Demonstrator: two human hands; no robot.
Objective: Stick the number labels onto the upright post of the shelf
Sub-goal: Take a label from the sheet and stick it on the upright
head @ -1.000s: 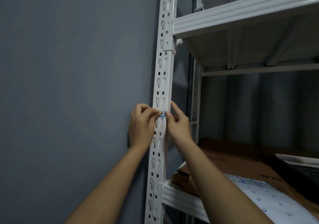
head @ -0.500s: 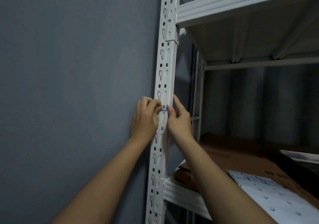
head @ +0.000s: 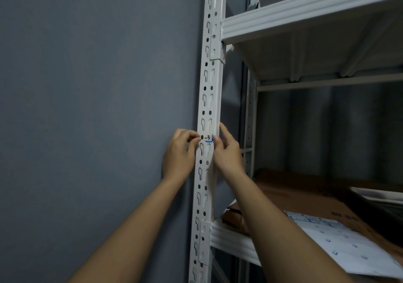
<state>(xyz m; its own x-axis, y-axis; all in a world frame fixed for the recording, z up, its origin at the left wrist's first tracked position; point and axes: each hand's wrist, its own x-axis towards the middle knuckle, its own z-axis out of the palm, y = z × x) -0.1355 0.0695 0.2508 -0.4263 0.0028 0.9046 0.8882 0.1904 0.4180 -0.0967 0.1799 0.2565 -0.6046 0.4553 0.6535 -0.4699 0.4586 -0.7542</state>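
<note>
A: Starting at the left, what is there?

B: A plain grey painted wall (head: 91, 108) fills the left side. In front of it, the left hand (head: 179, 154) reaches up on a bare forearm, its fingers curled in toward the post, fingertips bunched at the post's left edge, beside the label. Whether they touch the label or only the post, I cannot tell.

A: And the label itself?

B: A small white paper sticker with a blue lower edge and a handwritten "-3" (head: 208, 138) sits on the front face of the white perforated metal upright post (head: 210, 82), roughly midway between the two shelf levels in view. It lies flat against the metal, between the two hands.

A: The other hand?

B: The right hand (head: 226, 151) is just right of the post. Its thumb presses the label's right end, and the forefinger lies extended up along the post's right edge. The remaining fingers are loosely bent; the hand grips nothing.

A: Further right?

B: A white ribbed metal upper shelf (head: 305, 14) joins the post above. Below, the white lower shelf beam (head: 231, 239) carries a flat brown cardboard box (head: 305, 195), with a white sheet printed with small blue marks (head: 340, 245) lying on top of it. A second, thinner white upright (head: 248, 130) stands behind, close to the wall.
</note>
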